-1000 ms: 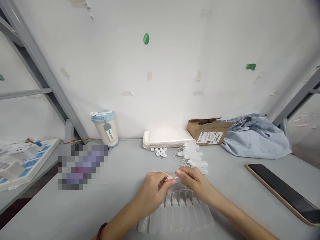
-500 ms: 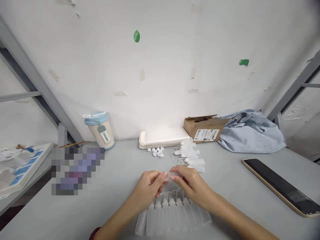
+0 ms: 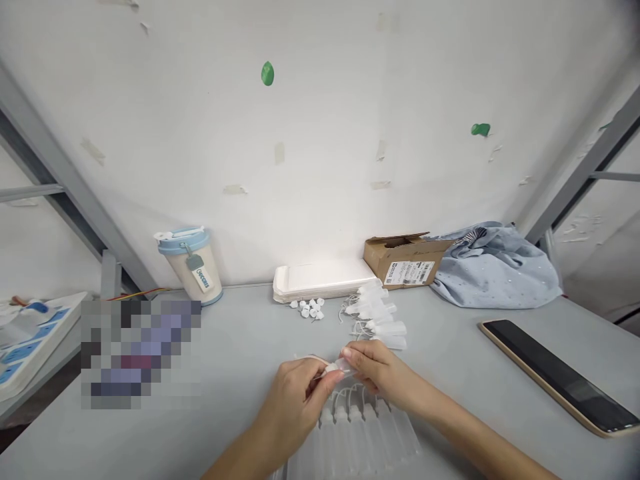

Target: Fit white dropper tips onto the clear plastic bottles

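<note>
A small translucent plastic bottle (image 3: 344, 365) with a white neck and thin strand is held between my two hands above the table. My left hand (image 3: 300, 393) pinches it at the white neck end, thumb and forefinger closed. My right hand (image 3: 380, 368) grips its body from the other side. Below them lies a row of similar clear bottles (image 3: 357, 440) with white tops and looped thin strands, partly hidden by my left hand and forearm. Beyond my hands, small white caps (image 3: 311, 308) sit in a loose group, with more bottles (image 3: 390, 328) piled to their right.
Along the wall stand a tumbler (image 3: 195, 267), a stack of white trays (image 3: 323, 279), an open cardboard box (image 3: 407, 261) and a bunched blue cloth (image 3: 497, 270). A phone (image 3: 563, 373) lies at the right. A power strip (image 3: 35, 347) is at the left edge, near a blurred patch.
My hands have turned the bottle slightly and shifted their fingers on it; more of its white neck shows. My left hand has moved a little lower. The whole view has shifted slightly.
</note>
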`<state>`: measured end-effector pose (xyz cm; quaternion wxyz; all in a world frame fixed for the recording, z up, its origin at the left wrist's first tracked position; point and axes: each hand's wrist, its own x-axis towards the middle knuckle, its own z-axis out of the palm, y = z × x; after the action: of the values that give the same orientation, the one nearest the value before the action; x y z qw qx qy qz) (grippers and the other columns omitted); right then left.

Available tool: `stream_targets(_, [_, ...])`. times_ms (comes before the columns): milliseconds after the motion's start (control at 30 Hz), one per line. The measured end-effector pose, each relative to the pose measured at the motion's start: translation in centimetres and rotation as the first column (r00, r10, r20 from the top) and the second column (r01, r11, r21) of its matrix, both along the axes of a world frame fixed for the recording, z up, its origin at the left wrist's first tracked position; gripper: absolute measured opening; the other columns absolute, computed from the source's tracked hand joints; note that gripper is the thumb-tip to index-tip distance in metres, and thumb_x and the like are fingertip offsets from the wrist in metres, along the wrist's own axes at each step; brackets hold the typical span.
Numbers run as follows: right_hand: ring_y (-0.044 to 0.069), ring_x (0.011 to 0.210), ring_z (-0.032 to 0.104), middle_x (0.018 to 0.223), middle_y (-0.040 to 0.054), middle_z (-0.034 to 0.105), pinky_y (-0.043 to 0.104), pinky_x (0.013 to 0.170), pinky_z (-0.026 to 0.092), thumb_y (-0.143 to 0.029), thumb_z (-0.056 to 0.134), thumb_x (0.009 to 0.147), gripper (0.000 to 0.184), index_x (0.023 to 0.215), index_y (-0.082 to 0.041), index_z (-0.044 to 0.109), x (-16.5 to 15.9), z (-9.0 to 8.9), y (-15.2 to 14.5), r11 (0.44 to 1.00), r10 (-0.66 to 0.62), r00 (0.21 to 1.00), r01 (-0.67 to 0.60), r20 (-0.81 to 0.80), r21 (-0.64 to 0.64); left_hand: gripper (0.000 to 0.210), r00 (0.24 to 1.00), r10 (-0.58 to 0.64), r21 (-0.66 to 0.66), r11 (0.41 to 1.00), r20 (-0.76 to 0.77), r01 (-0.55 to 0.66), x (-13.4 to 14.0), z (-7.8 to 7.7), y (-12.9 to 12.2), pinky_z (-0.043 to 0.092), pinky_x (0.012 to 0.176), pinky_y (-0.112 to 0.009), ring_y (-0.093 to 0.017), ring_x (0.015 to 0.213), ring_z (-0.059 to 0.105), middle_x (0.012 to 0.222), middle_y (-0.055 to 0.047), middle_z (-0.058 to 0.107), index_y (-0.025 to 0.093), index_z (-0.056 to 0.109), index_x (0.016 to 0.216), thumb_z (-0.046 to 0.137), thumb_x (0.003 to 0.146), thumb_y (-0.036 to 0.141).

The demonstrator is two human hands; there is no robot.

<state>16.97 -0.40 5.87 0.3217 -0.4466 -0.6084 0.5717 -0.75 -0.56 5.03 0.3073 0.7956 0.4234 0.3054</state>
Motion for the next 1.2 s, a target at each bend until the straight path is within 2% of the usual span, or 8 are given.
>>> stream_targets(133, [0.003,0.037,0.014,0.046,-0.0112,0.022,0.018,0.034,0.016,-0.06,0.055,0.075,0.051,0.056,-0.02,0.03,0.5,0.0,0.3,0.966,0.038,0.99,-0.072,-0.138,-0.25,0.031,0.997,-0.037,0.114,0.993,-0.063,0.044,-0.2,-0.5,-0.1,0.028,0.048,-0.023,-0.011,0.049,0.036,0.054,0.003,0.044,0.018,0.052,0.064,0.042,0.089,0.034])
stream_targets(267, [0.004,0.037,0.013,0.045,-0.0116,0.02,0.018,0.032,0.018,-0.054,0.055,0.078,0.046,0.055,-0.019,0.035,0.9,0.6,0.2,0.956,0.084,0.983,-0.126,-0.165,-0.265,0.03,0.993,-0.072,0.188,0.978,-0.095,0.089,-0.3,-0.5,-0.4,0.03,0.048,-0.023,-0.011,0.048,0.036,0.057,0.002,0.046,0.018,0.051,0.067,0.041,0.09,0.033])
stream_targets(367, [0.004,0.036,0.02,0.044,-0.0105,0.025,0.019,0.034,0.024,-0.054,0.053,0.079,0.045,0.056,-0.018,0.04,1.2,1.4,0.1,0.973,0.138,0.988,-0.148,-0.068,-0.178,0.026,0.991,-0.088,0.183,0.978,-0.097,0.105,-0.3,-0.3,-0.4,0.034,0.05,-0.022,-0.011,0.05,0.04,0.06,0.001,0.05,0.018,0.052,0.07,0.043,0.09,0.032])
stream_targets(467, [0.006,0.042,0.035,0.049,-0.0054,0.043,0.02,0.041,0.029,-0.047,0.051,0.084,0.036,0.068,-0.015,0.056,2.2,2.3,0.4,0.99,0.134,0.978,-0.138,0.162,0.013,0.018,0.992,-0.089,0.112,0.989,-0.091,0.099,-0.4,0.1,0.2,0.04,0.056,-0.023,-0.013,0.055,0.049,0.066,0.0,0.057,0.017,0.057,0.081,0.047,0.088,0.031])
stream_targets(533, [0.009,0.051,0.044,0.058,-0.0014,0.052,0.021,0.047,0.032,-0.042,0.048,0.086,0.032,0.077,-0.014,0.061,3.4,2.8,0.9,0.976,-0.023,0.944,-0.05,0.33,0.211,0.017,0.991,-0.068,0.088,0.993,-0.113,0.078,-0.6,0.4,1.0,0.043,0.06,-0.023,-0.014,0.061,0.055,0.072,-0.001,0.061,0.018,0.06,0.087,0.047,0.088,0.029])
stream_targets(667, [0.013,0.057,0.049,0.07,0.0019,0.059,0.025,0.053,0.036,-0.04,0.047,0.086,0.028,0.086,-0.016,0.061,6.3,2.8,2.5,0.837,-0.397,0.78,0.092,0.483,0.54,0.021,0.961,0.05,0.182,0.983,-0.271,0.0,-0.9,0.5,4.1,0.045,0.065,-0.026,-0.016,0.071,0.06,0.081,-0.004,0.064,0.017,0.061,0.087,0.041,0.089,0.023])
stream_targets(900, [0.02,0.072,0.057,0.082,0.0064,0.064,0.029,0.061,0.04,-0.031,0.053,0.081,0.02,0.091,-0.015,0.059,8.4,1.2,3.8,0.803,-0.456,0.661,0.017,0.596,0.596,0.022,0.931,0.135,0.306,0.952,-0.339,-0.027,0.2,-0.8,8.3,0.043,0.075,-0.037,-0.026,0.089,0.052,0.087,-0.009,0.06,0.014,0.061,0.1,0.049,0.083,0.021])
stream_targets(1200, [0.022,0.089,0.053,0.095,0.007,0.054,0.032,0.074,0.042,-0.026,0.059,0.076,0.014,0.088,-0.018,0.057,9.2,0.6,4.0,0.804,-0.439,0.665,-0.008,0.604,0.594,0.015,0.942,0.111,0.334,0.943,-0.317,0.001,0.6,-1.6,8.1,0.044,0.077,-0.038,-0.025,0.089,0.049,0.086,-0.007,0.056,0.017,0.063,0.088,0.05,0.082,0.019])
